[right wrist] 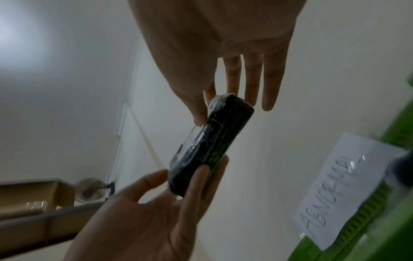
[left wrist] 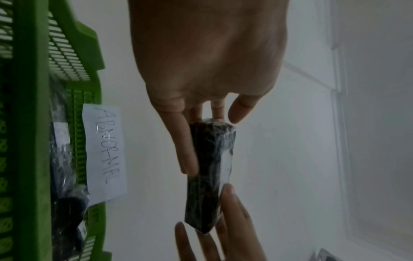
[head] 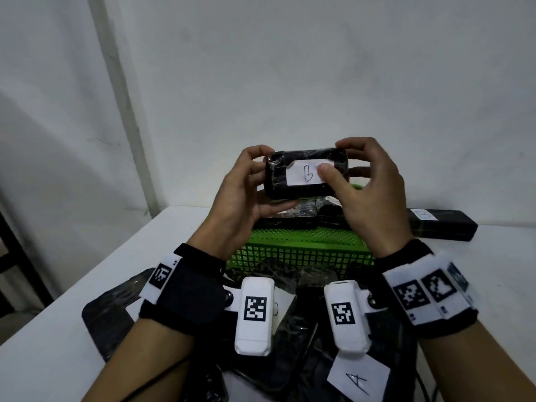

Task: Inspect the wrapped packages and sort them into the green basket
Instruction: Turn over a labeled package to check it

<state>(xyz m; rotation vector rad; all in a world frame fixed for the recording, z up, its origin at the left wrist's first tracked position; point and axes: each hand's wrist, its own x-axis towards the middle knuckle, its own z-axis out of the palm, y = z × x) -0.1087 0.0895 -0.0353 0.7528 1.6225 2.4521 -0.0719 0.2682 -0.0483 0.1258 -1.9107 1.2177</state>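
A black plastic-wrapped package (head: pixel 304 174) with a white label marked "B" is held up in the air above the green basket (head: pixel 301 250). My left hand (head: pixel 246 187) pinches its left end between thumb and fingers. My right hand (head: pixel 368 181) grips its right end, thumb lying on the label. In the left wrist view the package (left wrist: pixel 210 176) shows edge-on below my left hand (left wrist: pixel 201 123). The right wrist view shows the package (right wrist: pixel 210 146) between both hands. Other wrapped packages (head: pixel 313 210) lie in the basket.
A paper sign reading "ABNORMAL" (left wrist: pixel 105 151) hangs on the basket's wall. A long black package with a white label (head: pixel 441 223) lies on the white table (head: pixel 58 343) at the right. Several black packages, one labelled "A" (head: pixel 358 380), lie in front of the basket.
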